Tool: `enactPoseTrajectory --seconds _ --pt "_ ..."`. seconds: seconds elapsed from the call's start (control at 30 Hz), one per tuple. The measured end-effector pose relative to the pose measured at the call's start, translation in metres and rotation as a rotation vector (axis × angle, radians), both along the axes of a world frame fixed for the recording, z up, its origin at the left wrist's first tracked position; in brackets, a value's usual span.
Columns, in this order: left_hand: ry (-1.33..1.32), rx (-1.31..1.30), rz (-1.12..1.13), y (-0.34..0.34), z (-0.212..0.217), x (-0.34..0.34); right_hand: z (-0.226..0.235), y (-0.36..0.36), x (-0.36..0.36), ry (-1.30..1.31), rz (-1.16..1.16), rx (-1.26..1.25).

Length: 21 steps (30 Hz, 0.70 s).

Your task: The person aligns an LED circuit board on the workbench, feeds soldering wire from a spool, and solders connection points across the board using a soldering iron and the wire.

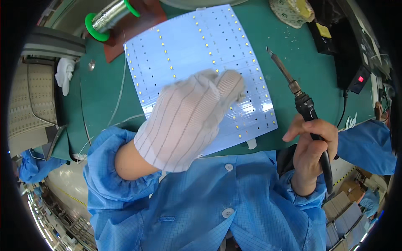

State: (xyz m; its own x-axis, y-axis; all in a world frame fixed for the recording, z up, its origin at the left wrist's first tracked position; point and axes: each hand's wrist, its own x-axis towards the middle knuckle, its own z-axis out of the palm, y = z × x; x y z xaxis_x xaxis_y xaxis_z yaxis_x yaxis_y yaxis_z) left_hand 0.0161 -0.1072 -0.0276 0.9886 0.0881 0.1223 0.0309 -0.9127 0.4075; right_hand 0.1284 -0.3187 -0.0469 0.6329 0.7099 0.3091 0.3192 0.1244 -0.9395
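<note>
Two hands are working at a green table (289, 54). The gloved L hand (184, 115) is covering the lower mid part of a white board (184, 50); its fingers are curling in, but can't tell if they're holding smth. The board is lying on the table, in front of the blue coat (188, 196), & is showing rows of little yellow squares. The bare R hand (314, 144) is gripping a soldering iron (307, 109) by its black handle; the tip is pointing up & L, apart from the board. A wire spool w/ green ends (109, 17) is sitting top L, by a red-brown pad (148, 21). Far R, a black box (354, 62) is showing a red light.
</note>
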Motion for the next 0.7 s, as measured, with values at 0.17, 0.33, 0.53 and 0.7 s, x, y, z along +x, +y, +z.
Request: enactPoseTrajectory --seconds 0.17,0.33,0.53,0.7 --pt "0.077 -0.16 -0.053 -0.026 0.024 -0.017 0.013 0.0 -0.01 -0.169 -0.008 -0.018" --pt "0.088 -0.271 -0.061 -0.056 0.013 -0.042 0.016 0.01 -0.03 -0.176 0.067 0.069" --pt "0.067 -0.35 -0.005 -0.07 0.021 -0.049 0.017 0.003 -0.032 -0.2 0.178 0.079" --pt "-0.036 -0.488 0.083 -0.082 0.02 -0.05 0.008 -0.007 -0.044 0.002 0.146 0.11"
